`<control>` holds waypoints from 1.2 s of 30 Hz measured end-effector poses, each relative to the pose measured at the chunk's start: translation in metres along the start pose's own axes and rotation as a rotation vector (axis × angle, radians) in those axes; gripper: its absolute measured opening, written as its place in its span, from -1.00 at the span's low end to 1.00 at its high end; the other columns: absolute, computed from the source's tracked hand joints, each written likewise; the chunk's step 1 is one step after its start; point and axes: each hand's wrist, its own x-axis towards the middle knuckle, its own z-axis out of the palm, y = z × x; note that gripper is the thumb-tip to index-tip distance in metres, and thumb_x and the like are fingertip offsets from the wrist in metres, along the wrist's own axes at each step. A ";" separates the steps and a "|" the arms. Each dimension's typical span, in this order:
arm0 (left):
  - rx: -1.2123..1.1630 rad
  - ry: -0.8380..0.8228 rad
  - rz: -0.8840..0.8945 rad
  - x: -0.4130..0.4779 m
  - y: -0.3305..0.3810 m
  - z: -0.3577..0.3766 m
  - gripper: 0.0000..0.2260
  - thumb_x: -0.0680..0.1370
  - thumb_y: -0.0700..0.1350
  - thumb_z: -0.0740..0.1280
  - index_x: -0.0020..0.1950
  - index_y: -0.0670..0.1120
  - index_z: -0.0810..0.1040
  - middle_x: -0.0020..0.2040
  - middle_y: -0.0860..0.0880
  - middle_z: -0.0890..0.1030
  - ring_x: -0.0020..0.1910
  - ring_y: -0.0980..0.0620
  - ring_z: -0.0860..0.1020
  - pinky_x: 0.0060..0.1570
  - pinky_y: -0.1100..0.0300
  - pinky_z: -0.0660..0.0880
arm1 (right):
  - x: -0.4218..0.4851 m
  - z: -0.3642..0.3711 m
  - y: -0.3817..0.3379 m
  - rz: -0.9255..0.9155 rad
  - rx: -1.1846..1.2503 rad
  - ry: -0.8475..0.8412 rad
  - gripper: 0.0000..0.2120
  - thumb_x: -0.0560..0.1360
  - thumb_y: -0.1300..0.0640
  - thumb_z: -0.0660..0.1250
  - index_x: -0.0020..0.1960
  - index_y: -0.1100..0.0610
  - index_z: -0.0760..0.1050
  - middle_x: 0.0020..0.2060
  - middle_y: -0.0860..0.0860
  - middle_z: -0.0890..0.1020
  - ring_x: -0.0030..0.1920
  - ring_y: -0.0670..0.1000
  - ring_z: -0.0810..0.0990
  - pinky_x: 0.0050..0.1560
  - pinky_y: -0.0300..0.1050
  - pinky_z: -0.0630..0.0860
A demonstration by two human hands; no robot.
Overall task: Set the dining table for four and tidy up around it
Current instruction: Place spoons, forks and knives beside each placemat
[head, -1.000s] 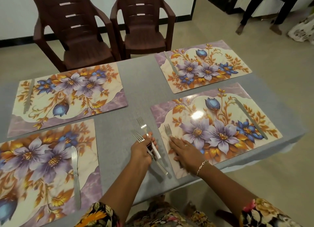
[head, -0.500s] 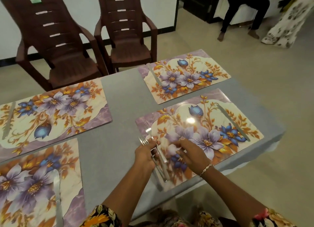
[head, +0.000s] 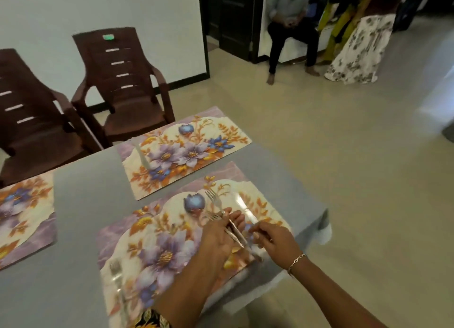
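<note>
Two forks (head: 222, 219) were held in the left hand (head: 216, 234), fingers curled round their handles, tines fanned above the nearest placemat (head: 152, 244) of three. A third fork (head: 117, 276) lay on its near-left edge. The right hand (head: 275, 241) hovered at the handle ends, fingers curled; whether it pinched one was unclear. All this was over the grey table (head: 81, 204).

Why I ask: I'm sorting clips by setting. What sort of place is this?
Probably a home dining room: a table with a grey cloth carries floral placemats, the left hand holds forks, and brown plastic chairs stand beside it.
</note>
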 end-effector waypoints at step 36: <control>-0.144 0.131 0.288 0.214 -0.085 0.330 -0.74 0.66 -0.27 0.01 -0.06 -0.25 0.47 -0.11 -0.21 0.62 -0.11 -0.09 0.61 -0.21 0.16 0.59 | 0.268 -0.233 0.209 0.053 0.363 -0.228 -0.68 0.57 0.20 0.17 -0.36 0.06 0.35 -0.64 -0.08 0.41 -0.59 -0.16 0.32 -0.48 -0.33 0.25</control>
